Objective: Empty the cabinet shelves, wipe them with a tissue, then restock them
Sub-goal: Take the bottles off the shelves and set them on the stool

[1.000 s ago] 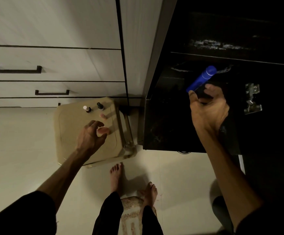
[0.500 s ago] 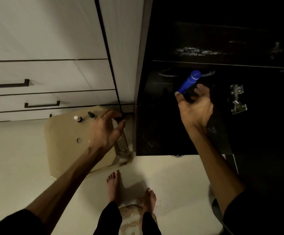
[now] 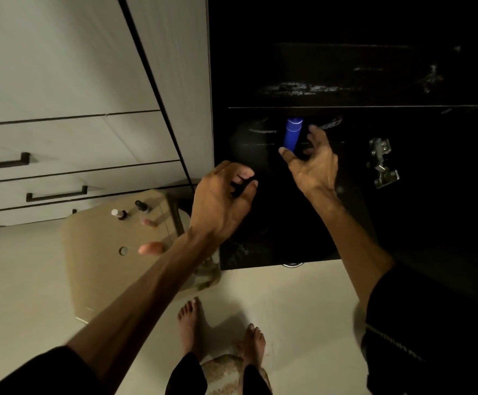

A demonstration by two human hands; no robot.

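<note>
Since the earlier frames the left hand (image 3: 220,201) has swung away from above the stool into the mouth of the dark cabinet (image 3: 346,172), and the blue bottle (image 3: 291,134), slanted before, now stands nearly upright. The right hand's (image 3: 313,162) grip is on that bottle: its thumb lies against the lower end and its fingers curl round the far side, so the bottle rises just above and beyond the thumb, in front of the cabinet's dark shelf edge (image 3: 346,107). The left hand's grip is loosely curled, fingers bent and apart from the thumb; something small and black sits at the fingertips, but whether it is held or only shadow I cannot tell. This hand lies below and to the left of the bottle, near it but not touching. To the right of the right hand a metal hinge (image 3: 381,162) shows on the cabinet's inner wall. Below and left of the left hand stands a tan stool (image 3: 95,252) carrying two small upright bottles (image 3: 131,210), one white-capped and one black-capped, close together at its far edge. Beyond the stool are pale drawers (image 3: 61,143) with dark handles. Two bare feet (image 3: 218,329) stand on the pale floor (image 3: 303,309) below both hands.
</note>
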